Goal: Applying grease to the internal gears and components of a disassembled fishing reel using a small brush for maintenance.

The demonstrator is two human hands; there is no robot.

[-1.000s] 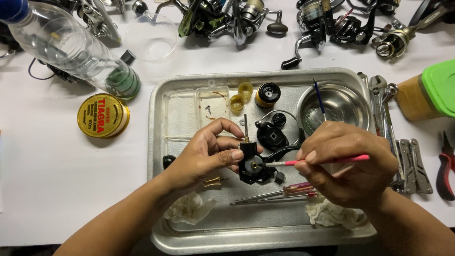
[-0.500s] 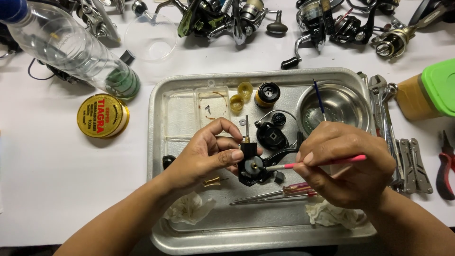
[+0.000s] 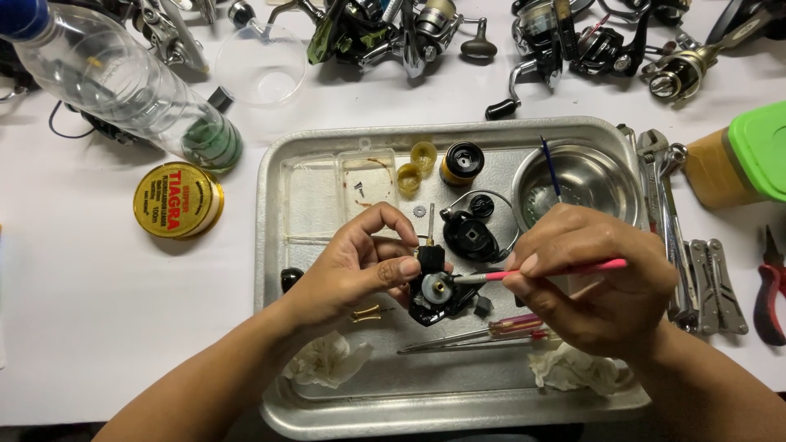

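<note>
Left hand (image 3: 360, 270) pinches the black reel body (image 3: 434, 290); right hand (image 3: 589, 282) pinches a pink brush (image 3: 548, 270), unchanged since earlier frames. Tip apparently touches the brass gear (image 3: 438, 286) beside the left thumb; work continues.

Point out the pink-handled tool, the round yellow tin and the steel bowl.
pink-handled tool (image 3: 565, 268), head view, on its pink handle.
round yellow tin (image 3: 178, 199), head view, middle of its lid.
steel bowl (image 3: 602, 176), head view, bare inner wall.

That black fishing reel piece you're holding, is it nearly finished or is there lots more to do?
Done: the reel is apart, with a black spool, a small washer and a black side cover lying loose in the metal tray.
In hand: the left hand holds the black reel body while the right hand puts a pink-handled tool to its brass gear.
Left: probably plenty, since those loose parts aren't back on.
</note>
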